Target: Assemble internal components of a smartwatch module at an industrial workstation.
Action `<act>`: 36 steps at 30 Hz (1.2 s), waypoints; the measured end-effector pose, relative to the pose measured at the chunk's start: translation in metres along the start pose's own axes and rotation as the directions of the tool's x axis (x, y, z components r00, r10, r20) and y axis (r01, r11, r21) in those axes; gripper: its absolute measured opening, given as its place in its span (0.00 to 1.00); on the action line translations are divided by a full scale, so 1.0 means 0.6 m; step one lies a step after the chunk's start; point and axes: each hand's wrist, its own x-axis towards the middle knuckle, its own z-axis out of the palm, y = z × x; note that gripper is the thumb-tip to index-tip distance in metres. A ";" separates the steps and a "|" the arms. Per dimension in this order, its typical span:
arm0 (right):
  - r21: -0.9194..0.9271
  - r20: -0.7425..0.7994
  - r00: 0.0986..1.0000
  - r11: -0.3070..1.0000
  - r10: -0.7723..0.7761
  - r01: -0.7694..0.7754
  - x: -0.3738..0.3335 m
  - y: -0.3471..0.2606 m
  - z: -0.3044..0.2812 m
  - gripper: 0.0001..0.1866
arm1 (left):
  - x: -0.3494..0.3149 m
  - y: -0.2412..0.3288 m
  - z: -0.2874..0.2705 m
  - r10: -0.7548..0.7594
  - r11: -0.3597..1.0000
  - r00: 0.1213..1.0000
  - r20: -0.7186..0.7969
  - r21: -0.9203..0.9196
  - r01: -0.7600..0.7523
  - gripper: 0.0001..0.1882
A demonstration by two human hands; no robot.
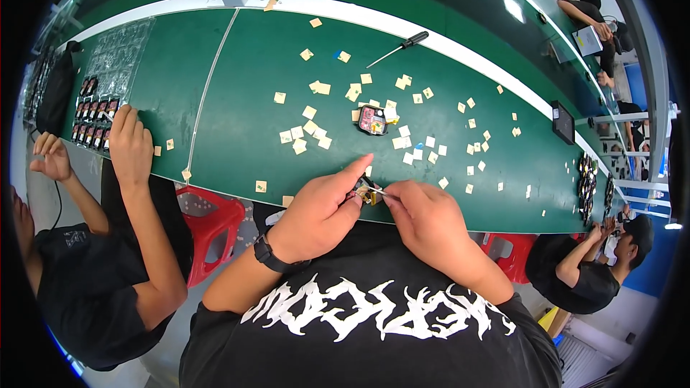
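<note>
Pinched in left hand point(320, 205): small unit point(370, 198), dark with yellow parts, at the table's near edge; thumb against its side, index finger stretched out towards 12, remaining fingers too hidden to read. Clock taken from this unit, 12 on the far side. Held tight between thumb and forefinger of right hand point(429, 215), at 3 to 4: slim metal tool point(378, 191), tip at the unit; exact kind too small to tell. At 8, on left wrist: black watch point(272, 253). At 12, well apart from both hands: black case point(372, 121) with pink board, upward-facing. Beyond, between 12 and 1: screwdriver point(408, 43), black handle, shaft slanting towards the near left. Scattered from 10 to 3 across green table point(251, 50): many cream squares point(309, 112), some overlapping. Between 2 and 3, by the far rim: dark box point(563, 123). At 3, far off: heap of dark pieces point(587, 190). Between 9 and 10: co-worker's hand point(129, 140), raised beside rows of dark units point(92, 116); clear plastic trays point(118, 54) beyond. Between 8 and 9, and near 4: red stools point(215, 223). Between 3 and 4: second co-worker point(582, 273), in black.
</note>
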 end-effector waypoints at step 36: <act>0.727 0.388 0.817 0.403 0.426 -0.556 0.012 0.013 0.019 0.06 | -0.002 0.008 0.002 -0.043 0.999 0.998 -0.036 -0.031 0.041 0.27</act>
